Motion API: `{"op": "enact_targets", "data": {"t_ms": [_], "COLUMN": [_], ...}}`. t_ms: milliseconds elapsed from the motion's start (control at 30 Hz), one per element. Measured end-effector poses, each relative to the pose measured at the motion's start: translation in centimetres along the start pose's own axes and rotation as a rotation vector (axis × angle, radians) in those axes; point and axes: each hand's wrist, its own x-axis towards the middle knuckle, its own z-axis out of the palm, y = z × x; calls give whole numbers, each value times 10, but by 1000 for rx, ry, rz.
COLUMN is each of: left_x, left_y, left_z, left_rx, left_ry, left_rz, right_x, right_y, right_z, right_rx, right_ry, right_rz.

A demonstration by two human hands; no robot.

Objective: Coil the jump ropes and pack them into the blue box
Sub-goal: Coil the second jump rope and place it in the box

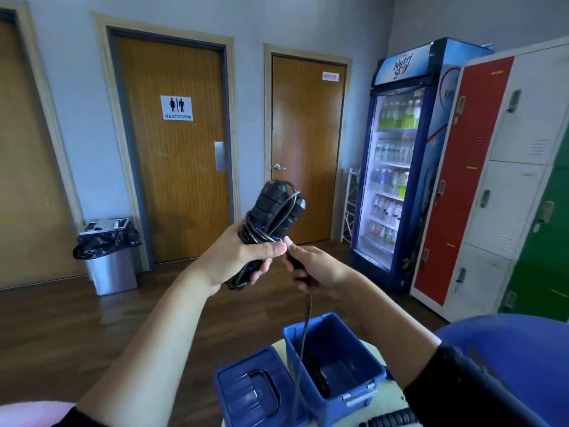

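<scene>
L hand [243, 257] grips jump rope [271, 211] | R hand [317, 269] pinches it | blue box [341, 340] on tbl [389, 391] | wood floor [77, 328]

Coiled jump rope [271, 217] in left hand [234, 260], loose cord [305, 328] in right hand [317, 269], perhaps down into blue box [348, 340].

blue box [334, 359]: glossy plastic | doors [172, 180]: wood-grain | bin [112, 269]: brushed metal | floor [61, 328]: glossy wood

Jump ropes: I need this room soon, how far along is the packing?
Done: blue box open, lid off, something dark inside. In hand: left hand grips a mostly wound rope; right hand pinches its loose tail. Left: pack it; another rope lies by the box.
</scene>
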Motion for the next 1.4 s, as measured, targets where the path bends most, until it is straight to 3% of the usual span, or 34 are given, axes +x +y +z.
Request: {"op": "enact_targets", "data": {"t_ms": [167, 267, 333, 433, 533, 700, 933, 1033, 1233, 1400], "left_x": [4, 7, 6, 5, 5, -2, 1, 1, -16, -26], "left_y": [-14, -13, -13, -16, -17, -17, -15, -9, -5, -5], "left_z": [-12, -27, -34, -31, -20, -28, -13, 0, 0, -5], "left_rx": [-129, 134, 439, 753, 718, 464, 626, 628, 361, 273], "left_ry": [260, 436, 475, 308, 44, -124, -128, -180, -195, -117], "left_rz": [-142, -313, -442, -578, -599, -582, -640, -558, -315, -160], "right_x": [-8, -22, -32, -40, -34, -21, -8, 7, 35, 31], "right_y": [16, 16, 3, -29, -56, -78, -86, -86, -60, -31], "right_z": [6, 8, 10, 13, 5, -18, 1, 7, -16, -18], "right_rx": [-238, -471, -656, -937, -1108, -988, -924, -893, -769, -484], "right_ry": [197, 269, 295, 315, 235, 133, -65, -71, -1, -34], "right_rz": [156, 144, 9, -261, -386, -467, -563, -604, -418, -260]}}
